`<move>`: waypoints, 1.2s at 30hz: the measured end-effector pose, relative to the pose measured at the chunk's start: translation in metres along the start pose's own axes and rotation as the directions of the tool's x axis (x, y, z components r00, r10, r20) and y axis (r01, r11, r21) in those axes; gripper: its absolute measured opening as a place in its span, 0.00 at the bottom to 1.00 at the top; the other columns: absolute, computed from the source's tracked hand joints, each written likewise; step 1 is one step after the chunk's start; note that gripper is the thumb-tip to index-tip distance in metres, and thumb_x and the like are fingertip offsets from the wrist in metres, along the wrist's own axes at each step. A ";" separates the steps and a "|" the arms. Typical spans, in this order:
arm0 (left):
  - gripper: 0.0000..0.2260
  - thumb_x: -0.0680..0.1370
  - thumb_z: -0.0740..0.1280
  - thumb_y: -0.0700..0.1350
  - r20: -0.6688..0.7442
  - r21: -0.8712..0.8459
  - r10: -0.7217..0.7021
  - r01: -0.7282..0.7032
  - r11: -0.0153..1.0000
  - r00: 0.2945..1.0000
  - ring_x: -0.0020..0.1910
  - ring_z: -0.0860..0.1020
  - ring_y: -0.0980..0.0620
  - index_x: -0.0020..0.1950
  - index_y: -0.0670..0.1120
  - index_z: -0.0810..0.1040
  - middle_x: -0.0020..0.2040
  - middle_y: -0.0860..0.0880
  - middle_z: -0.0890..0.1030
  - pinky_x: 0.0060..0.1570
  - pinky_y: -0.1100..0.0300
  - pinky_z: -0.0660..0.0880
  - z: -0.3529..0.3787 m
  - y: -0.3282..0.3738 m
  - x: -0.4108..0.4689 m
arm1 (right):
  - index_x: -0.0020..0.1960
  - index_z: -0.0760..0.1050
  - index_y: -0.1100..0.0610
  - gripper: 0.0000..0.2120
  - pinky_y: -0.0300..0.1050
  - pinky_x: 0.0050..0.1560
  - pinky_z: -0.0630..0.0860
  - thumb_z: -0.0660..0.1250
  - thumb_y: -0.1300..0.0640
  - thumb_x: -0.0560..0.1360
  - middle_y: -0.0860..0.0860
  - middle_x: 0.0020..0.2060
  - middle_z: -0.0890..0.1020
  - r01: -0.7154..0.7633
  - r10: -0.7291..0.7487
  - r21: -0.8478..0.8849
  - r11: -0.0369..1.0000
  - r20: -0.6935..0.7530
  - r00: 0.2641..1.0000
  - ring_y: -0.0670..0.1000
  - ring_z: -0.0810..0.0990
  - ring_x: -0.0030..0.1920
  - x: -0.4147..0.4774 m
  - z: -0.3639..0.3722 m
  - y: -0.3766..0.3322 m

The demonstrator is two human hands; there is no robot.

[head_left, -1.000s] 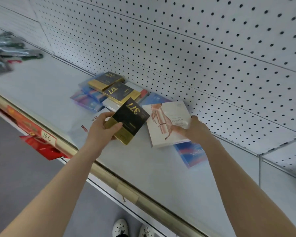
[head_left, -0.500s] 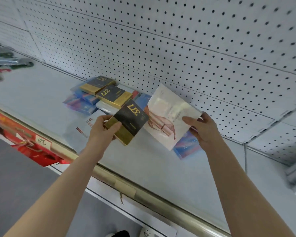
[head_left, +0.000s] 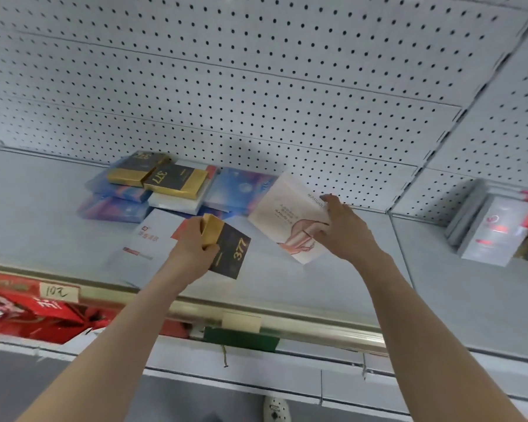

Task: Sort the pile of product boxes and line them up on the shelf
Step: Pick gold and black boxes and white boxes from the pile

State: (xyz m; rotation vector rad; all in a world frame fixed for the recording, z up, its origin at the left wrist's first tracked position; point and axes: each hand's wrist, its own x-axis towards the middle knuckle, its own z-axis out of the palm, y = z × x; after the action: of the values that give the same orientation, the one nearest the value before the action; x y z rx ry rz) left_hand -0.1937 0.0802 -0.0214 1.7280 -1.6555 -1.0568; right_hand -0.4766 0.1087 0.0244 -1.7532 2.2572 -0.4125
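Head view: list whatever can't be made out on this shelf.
Boxes at far right: blurred and cut by the frame edge, so the print is unreadable.
White box held by the right hand: the lettering is too small and the fingers cover part of it.
Lower boxes of the pile: partly hidden under the black-and-gold boxes.
Red packages below the shelf: blurred and cut by the left edge.

The pegboard [head_left: 256,86] is pale grey-white with an even grid of small black holes. The shelf [head_left: 43,239] is plain pale grey, and its near rail [head_left: 317,330] is brassy gold. The black box [head_left: 230,254] bears gold "377" lettering and a gold edge. To its right, the white box [head_left: 287,220] shows a pink-red figure drawing. Farther back lie black-and-gold boxes [head_left: 174,181] and swirled blue-purple boxes [head_left: 113,208]. The packaging [head_left: 28,312] at near left is red.
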 end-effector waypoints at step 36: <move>0.15 0.74 0.71 0.53 0.347 -0.384 0.511 -0.378 0.843 0.787 0.53 0.79 0.54 0.59 0.51 0.76 0.53 0.53 0.81 0.52 0.57 0.78 0.353 0.231 -0.202 | 0.51 0.73 0.48 0.09 0.29 0.27 0.68 0.70 0.50 0.74 0.40 0.39 0.78 -0.398 0.684 0.570 0.719 -0.478 0.551 0.38 0.75 0.36 -0.330 -0.158 0.342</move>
State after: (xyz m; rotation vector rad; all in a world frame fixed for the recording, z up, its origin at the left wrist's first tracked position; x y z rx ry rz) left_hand -0.6038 0.3027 0.0037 0.8631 -1.9239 -1.4274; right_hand -0.7620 0.5197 0.0519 -0.6139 2.7333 -1.4160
